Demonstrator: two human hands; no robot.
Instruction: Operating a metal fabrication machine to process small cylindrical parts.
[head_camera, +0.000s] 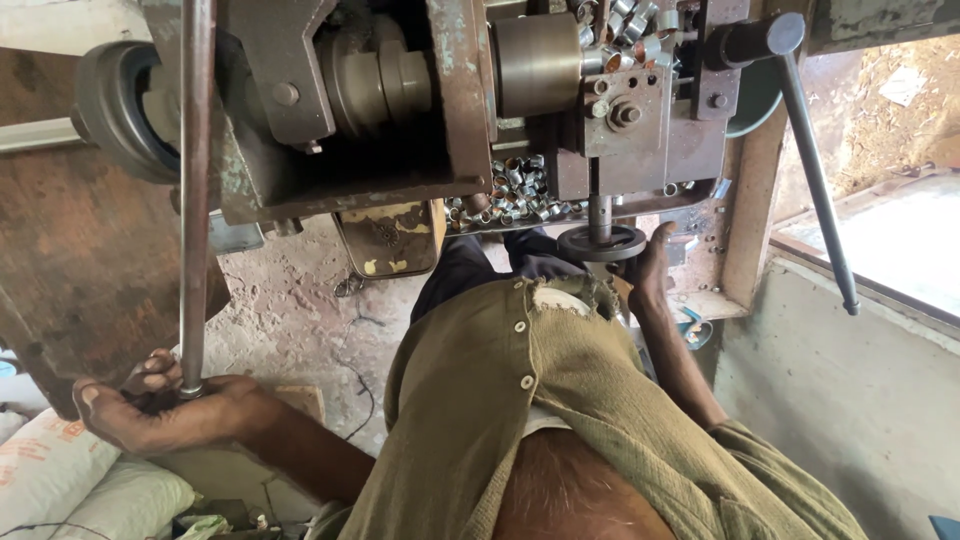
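Lever rod (196, 180), a long, rusty-brown steel bar, hangs down from the machine (400, 110) at the left of the view, and its lower end sits in the left hand (165, 405). That grip is closed loosely: palm turned up, fingers curled around the very tip of the bar, thumb side open. The bar looks stiff and fairly heavy, with a dry, rough skin that should not slip. Its bottom end gives the most leverage, so holding it there seems the sensible place; higher up it runs close to the machine's painted castings.

On the other side, the right hand (650, 268) lies against the rim of a small dark handwheel (601, 243) on a short vertical shaft below the machine's front. Whether its fingers wrap fully round the rim cannot be told, since the wheel hides them. The wheel looks solid and rigid, best taken by the rim.

Just behind the wheel, a shallow tray (690, 196) holds a heap of small bright metal rings (515, 185), and more are piled at the top of the machine. A second lever with a black knob (812, 170) slants down at the right, untouched. Between the arms is the person's olive shirt (520, 400), and pale sacks (60, 470) lie on the floor near the left hand.
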